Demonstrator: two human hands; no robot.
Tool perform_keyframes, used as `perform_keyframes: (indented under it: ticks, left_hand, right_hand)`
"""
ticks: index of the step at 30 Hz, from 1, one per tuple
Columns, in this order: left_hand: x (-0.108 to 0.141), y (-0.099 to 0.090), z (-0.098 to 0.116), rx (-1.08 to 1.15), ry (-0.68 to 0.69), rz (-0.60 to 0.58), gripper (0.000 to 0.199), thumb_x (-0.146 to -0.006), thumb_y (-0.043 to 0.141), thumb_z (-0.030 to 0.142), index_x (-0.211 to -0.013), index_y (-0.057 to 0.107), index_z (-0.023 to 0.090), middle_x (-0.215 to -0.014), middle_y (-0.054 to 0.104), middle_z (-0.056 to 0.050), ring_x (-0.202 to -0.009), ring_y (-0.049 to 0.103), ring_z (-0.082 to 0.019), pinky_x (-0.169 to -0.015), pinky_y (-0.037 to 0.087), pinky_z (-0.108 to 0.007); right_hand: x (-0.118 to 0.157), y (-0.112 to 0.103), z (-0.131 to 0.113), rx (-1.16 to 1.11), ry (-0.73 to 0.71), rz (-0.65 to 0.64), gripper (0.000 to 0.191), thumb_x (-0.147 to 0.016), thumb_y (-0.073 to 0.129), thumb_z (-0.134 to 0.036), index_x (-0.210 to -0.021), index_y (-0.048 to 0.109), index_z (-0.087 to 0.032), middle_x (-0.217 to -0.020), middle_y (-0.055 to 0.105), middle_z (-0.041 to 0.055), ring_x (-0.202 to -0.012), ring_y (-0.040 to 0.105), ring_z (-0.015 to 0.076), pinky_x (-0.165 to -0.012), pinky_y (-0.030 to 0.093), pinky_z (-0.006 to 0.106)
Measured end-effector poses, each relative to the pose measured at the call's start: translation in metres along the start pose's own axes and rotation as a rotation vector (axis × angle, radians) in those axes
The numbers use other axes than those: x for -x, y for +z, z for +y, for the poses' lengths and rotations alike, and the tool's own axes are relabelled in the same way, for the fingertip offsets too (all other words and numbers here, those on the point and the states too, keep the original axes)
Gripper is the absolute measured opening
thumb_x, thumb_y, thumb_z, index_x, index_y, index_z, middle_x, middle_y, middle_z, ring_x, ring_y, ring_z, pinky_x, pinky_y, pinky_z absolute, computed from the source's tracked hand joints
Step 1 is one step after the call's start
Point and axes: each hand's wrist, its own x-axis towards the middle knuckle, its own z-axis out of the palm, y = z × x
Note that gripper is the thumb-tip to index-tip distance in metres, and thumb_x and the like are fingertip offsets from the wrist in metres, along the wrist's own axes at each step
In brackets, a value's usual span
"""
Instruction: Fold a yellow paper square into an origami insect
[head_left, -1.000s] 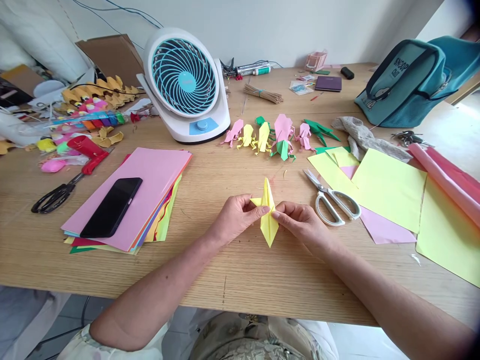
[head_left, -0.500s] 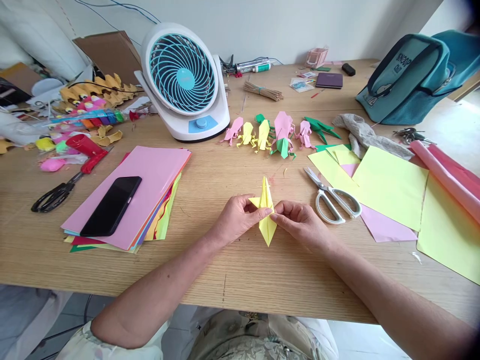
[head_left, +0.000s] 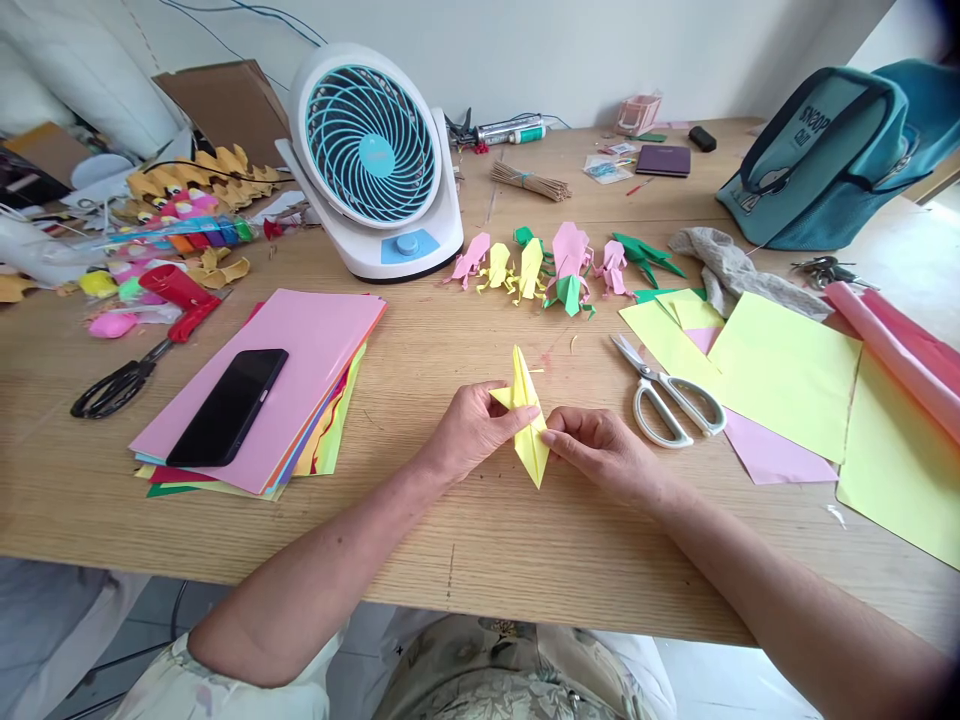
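Observation:
A yellow folded paper piece (head_left: pixel 532 455), long and pointed at its top and bottom with a flap sticking out on the left, is held just above the table. My left hand (head_left: pixel 480 428) pinches its middle, thumb across the front. At its right edge, my right hand (head_left: pixel 596 445) pinches the paper between thumb and fingers. White-handled scissors (head_left: pixel 667 400) lie to the right of my right hand, blades slightly apart. Beyond the hands stands a row of folded paper frogs, among them a yellow one (head_left: pixel 530 268), a pink one (head_left: pixel 570 250) and a green one (head_left: pixel 568 295).
On the left, a black phone (head_left: pixel 229 408) rests on a stack of coloured paper (head_left: pixel 322 330). A white fan (head_left: pixel 375 150) stands behind it. Loose yellow sheets (head_left: pixel 784 375) lie on the right, near a teal bag (head_left: pixel 817 160). Black-handled scissors (head_left: pixel 120 385) lie far left.
The yellow folded paper has tilted, its upper tip leaning further left. Both hands keep hold of it. The whole view has shifted slightly.

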Motion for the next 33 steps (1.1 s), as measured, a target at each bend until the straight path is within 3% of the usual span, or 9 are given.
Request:
perform_keyframes:
  ticks: [9, 16, 25, 33]
  left_hand:
    - [-0.001, 0.000, 0.003, 0.113, 0.016, 0.024, 0.025, -0.070, 0.076, 0.032, -0.072, 0.061, 0.013, -0.064, 0.056, 0.003, -0.058, 0.047, -0.007, -0.055, 0.038, -0.020]
    - [0.004, 0.012, -0.003, 0.104, 0.064, 0.023, 0.023, -0.073, 0.076, 0.032, -0.079, 0.065, 0.013, -0.069, 0.061, 0.001, -0.061, 0.053, -0.009, -0.057, 0.044, -0.021]
    - [0.005, 0.013, -0.008, 0.060, 0.085, 0.005, 0.024, -0.076, 0.074, 0.034, -0.078, 0.064, 0.013, -0.067, 0.058, 0.001, -0.062, 0.052, -0.009, -0.059, 0.043, -0.020]
    - [0.006, 0.018, -0.007, 0.112, 0.043, 0.084, 0.022, -0.071, 0.076, 0.032, -0.076, 0.064, 0.014, -0.071, 0.062, 0.001, -0.063, 0.054, -0.009, -0.059, 0.044, -0.021]
  right_hand:
    - [0.003, 0.002, -0.011, -0.051, 0.017, -0.032, 0.032, -0.088, 0.059, -0.050, -0.084, 0.058, -0.018, -0.077, 0.054, 0.0001, -0.070, 0.046, 0.0134, -0.064, 0.035, 0.028]
    - [0.001, 0.016, -0.009, -0.064, 0.037, 0.071, 0.043, -0.078, 0.068, -0.058, -0.077, 0.050, -0.018, -0.070, 0.046, -0.0027, -0.062, 0.038, 0.0113, -0.056, 0.030, 0.026]
    - [0.002, 0.018, -0.008, -0.060, 0.047, 0.144, 0.044, -0.079, 0.065, -0.059, -0.075, 0.052, -0.017, -0.068, 0.044, -0.0026, -0.062, 0.036, 0.0107, -0.053, 0.029, 0.024]
    - [0.002, 0.020, -0.007, -0.007, 0.067, 0.145, 0.040, -0.077, 0.068, -0.055, -0.076, 0.051, -0.019, -0.062, 0.042, -0.0044, -0.055, 0.032, 0.0094, -0.048, 0.025, 0.024]
